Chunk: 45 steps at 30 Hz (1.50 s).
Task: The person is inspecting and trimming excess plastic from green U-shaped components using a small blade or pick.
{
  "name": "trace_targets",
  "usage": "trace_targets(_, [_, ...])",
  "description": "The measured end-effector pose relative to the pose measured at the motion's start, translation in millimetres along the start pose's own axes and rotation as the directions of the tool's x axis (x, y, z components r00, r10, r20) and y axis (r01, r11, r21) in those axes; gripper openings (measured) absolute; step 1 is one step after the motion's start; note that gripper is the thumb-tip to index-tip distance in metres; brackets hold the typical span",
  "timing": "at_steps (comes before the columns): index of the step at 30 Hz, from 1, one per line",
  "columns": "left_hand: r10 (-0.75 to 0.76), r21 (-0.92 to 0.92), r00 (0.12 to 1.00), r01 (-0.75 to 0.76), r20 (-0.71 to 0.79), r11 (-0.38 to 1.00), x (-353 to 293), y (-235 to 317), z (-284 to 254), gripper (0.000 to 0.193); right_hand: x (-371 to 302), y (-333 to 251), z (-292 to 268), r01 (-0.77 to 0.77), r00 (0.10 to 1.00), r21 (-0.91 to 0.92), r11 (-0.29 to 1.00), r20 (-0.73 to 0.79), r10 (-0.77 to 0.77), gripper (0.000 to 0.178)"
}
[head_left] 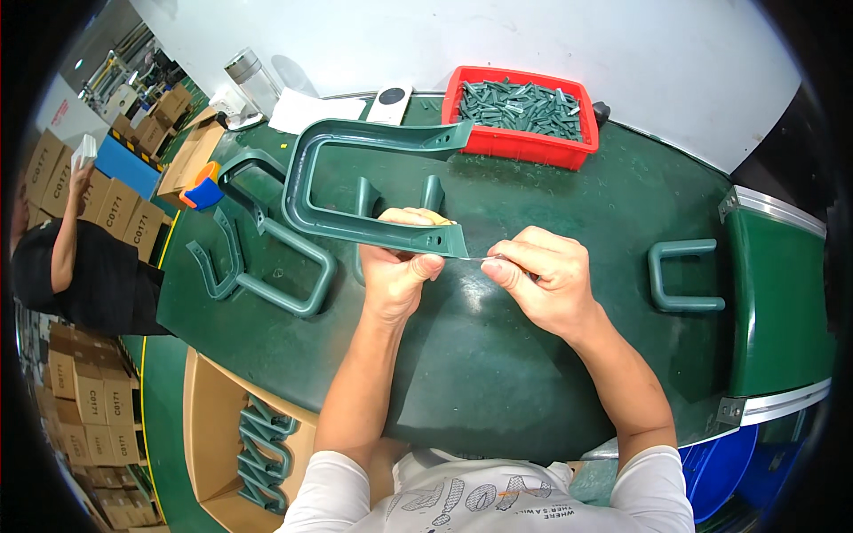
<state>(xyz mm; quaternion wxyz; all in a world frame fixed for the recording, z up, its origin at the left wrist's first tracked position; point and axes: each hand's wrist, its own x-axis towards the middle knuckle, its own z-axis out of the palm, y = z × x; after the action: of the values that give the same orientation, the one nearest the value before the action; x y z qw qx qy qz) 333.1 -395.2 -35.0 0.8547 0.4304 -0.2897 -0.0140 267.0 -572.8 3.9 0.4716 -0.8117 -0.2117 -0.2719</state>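
Note:
A green, U-shaped plastic handle [306, 178] with a hollow channel is held up over the table, its two arms pointing right. My left hand [395, 280] grips its nearer arm close to the end, fingers wrapped underneath and thumb on the near side. There seems to be a yellowish covering on one of those fingers. Pinched in my right hand [546, 280] is a thin metal tool [478, 258], whose tip meets the corner of that arm's end; most of it is hidden by the fingers. Behind the left hand, more green handle ends [433, 191] stand up from the table.
Several green handles [311, 298] lie left, one [662, 275] right. A red bin [533, 151] of small green pieces stands behind, near a bottle [256, 82] and paper [311, 111]. A cardboard box [209, 435] holds handles. A green-topped surface [782, 302] adjoins right. Another person [84, 275] stands left.

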Motion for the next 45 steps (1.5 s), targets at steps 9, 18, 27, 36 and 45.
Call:
trace_targets(9, [-0.007,0.024,0.998,0.005,0.070,1.000,0,-3,-2,0.046,-2,5,5,-0.041,0.982,-0.165,0.985,-0.189,0.010,0.013])
trace_targets(18, [0.024,0.017,0.996,-0.025,0.087,1.000,-1,-6,3,0.046,-2,6,2,-0.125,0.991,0.033,0.992,-0.044,0.126,0.015])
trace_targets(27, [0.054,0.159,0.981,-0.085,0.187,0.984,2,-5,-1,0.043,-1,9,0,-0.286,0.931,0.109,0.952,-0.205,0.303,0.022])
trace_targets(36, [-0.139,-0.553,0.989,0.145,0.052,0.821,0,0,-11,0.045,-2,11,-2,-0.324,0.904,0.236,0.916,-0.209,0.374,0.024])
trace_targets(45, [-0.161,-0.591,0.987,0.139,0.016,0.795,0,1,-14,0.045,-3,10,0,-0.339,0.905,0.236,0.911,-0.185,0.384,0.023])
